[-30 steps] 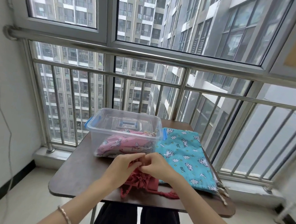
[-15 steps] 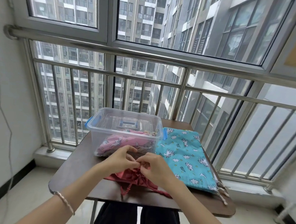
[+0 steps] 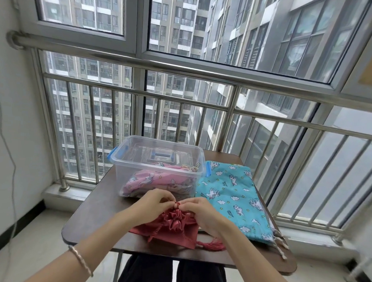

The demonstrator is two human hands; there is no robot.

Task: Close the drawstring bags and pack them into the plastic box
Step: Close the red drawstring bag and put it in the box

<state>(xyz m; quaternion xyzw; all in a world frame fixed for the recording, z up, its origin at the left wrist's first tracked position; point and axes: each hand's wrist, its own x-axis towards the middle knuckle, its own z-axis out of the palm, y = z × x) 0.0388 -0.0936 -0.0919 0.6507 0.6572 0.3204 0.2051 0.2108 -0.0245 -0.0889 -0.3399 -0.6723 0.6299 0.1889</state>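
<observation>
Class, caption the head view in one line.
Left hand and right hand pinch the cord of the red bag; pink bag in plastic box, blue bag beside it.

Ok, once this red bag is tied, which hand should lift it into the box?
Probably the left hand: it sits directly before the plastic box, while the right hand lies nearer the blue drawstring bag.

Red bag (image 3: 172, 225) — glossy satin cloth; box (image 3: 158, 158) clear smooth plastic; blue bag (image 3: 234, 195) matt printed cloth; railing (image 3: 184, 68) polished metal.
</observation>
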